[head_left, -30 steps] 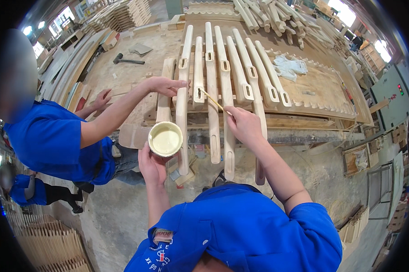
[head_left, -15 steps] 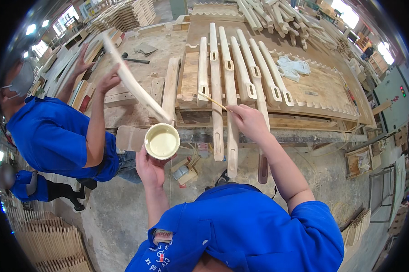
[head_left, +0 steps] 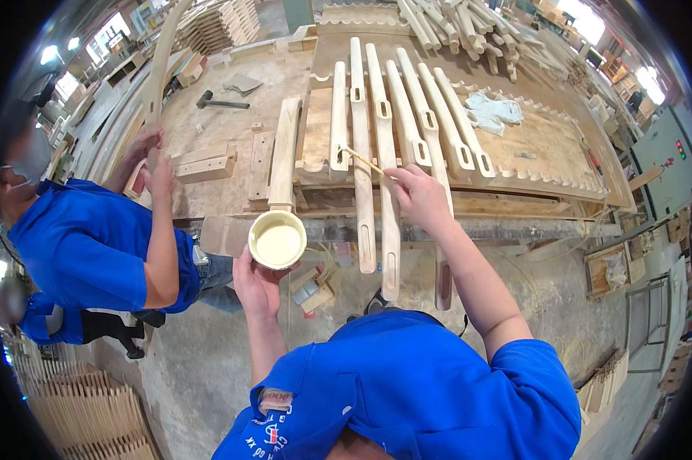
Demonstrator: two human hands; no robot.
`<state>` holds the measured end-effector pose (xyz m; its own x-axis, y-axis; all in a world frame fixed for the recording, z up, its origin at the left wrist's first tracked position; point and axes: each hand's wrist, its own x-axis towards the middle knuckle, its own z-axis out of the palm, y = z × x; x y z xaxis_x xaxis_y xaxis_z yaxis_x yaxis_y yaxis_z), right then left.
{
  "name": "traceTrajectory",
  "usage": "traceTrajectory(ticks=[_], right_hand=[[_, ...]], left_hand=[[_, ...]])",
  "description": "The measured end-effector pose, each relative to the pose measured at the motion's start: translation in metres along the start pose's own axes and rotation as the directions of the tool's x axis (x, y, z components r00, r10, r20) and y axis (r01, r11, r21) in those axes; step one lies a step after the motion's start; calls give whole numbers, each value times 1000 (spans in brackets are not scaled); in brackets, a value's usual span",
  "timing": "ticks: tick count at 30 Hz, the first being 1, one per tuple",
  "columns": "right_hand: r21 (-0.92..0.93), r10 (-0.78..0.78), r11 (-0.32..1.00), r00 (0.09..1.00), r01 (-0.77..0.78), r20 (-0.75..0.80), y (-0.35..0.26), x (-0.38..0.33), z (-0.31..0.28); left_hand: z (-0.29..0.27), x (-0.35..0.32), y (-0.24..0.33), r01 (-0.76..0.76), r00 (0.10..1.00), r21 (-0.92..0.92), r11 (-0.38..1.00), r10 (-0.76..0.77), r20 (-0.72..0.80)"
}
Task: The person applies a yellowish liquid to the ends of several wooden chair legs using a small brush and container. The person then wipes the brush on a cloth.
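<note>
My left hand (head_left: 259, 282) is closed round a small round cup of pale cream liquid (head_left: 277, 240), held upright in front of the bench. Between the fingers of my right hand (head_left: 421, 198) is a thin wooden stick (head_left: 367, 162). Its far tip touches the slot at the near end of the leftmost wooden leg (head_left: 339, 115). Several more slotted wooden pieces (head_left: 389, 215) lie side by side on the bench, some jutting over its near edge. Whether the stick's tip carries liquid is too small to tell.
At the left, a co-worker in blue (head_left: 93, 238) holds a long curved wooden piece (head_left: 162, 61). A hammer (head_left: 221, 102) lies on the bench, and a white glove (head_left: 493, 112) rests at the right. Farther back is a heap of wooden pieces (head_left: 468, 31).
My right hand has shifted slightly, and the stick's tip has moved into the leftmost leg's slot. The co-worker's wooden piece has swung up and left, away from my cup.
</note>
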<state>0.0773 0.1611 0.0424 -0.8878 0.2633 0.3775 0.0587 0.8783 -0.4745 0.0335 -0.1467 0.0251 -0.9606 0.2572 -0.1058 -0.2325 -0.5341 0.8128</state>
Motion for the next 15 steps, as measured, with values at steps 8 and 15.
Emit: traceTrajectory(ticks=[8,15], right_hand=[[13,-176,984,983,175,56,10,-12,-11],[-134,-276,953,961,273,-3,13,-19,-12]], left_hand=[[-3,0,-3,12,999,-12,1000,-12,-40],[-1,1,-1,7,1000,-84,996,-8,-9]])
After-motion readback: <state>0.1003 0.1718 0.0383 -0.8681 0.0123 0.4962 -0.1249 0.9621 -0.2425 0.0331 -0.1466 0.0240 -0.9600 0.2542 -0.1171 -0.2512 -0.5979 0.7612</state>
